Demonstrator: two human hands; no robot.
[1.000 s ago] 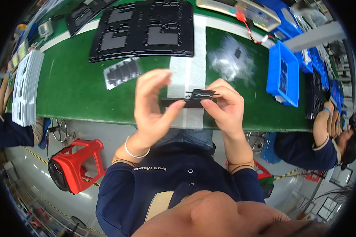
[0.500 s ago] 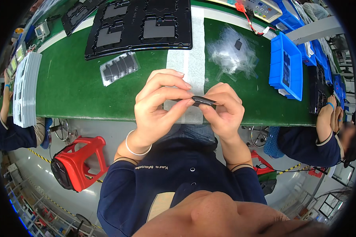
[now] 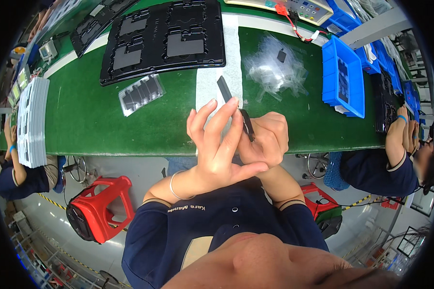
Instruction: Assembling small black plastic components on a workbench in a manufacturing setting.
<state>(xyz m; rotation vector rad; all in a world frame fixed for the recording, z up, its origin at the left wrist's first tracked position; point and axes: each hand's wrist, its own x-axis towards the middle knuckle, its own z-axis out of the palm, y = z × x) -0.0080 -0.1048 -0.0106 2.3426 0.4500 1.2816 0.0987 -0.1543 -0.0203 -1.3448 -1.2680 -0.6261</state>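
A thin, flat black part (image 3: 223, 88) is held edge-up above the near side of the green table, slanting up and away to the left. My right hand (image 3: 266, 140) is closed around its near end, fingers curled. Crossing in front of the part, my left hand (image 3: 216, 142) has its fingers stretched and spread, with fingertips against the part's side. The left thumb is apart from the fingers and points toward the right hand. The middle of the part is hidden behind my left fingers, and its exact kind cannot be made out.
A black moulded tray (image 3: 159, 60) lies far left, with a clear sheet of dark pieces (image 3: 142, 95) before it. Loose clear films (image 3: 275, 70) are heaped right of a white strip (image 3: 231, 53). Beyond stands a blue bin (image 3: 330, 82); stacked white trays (image 3: 32, 123) stand left.
The black part has turned from lying crosswise between both hands to pointing away from me. My left hand has gone from a pinch to spread fingers; the right has curled around the near end.
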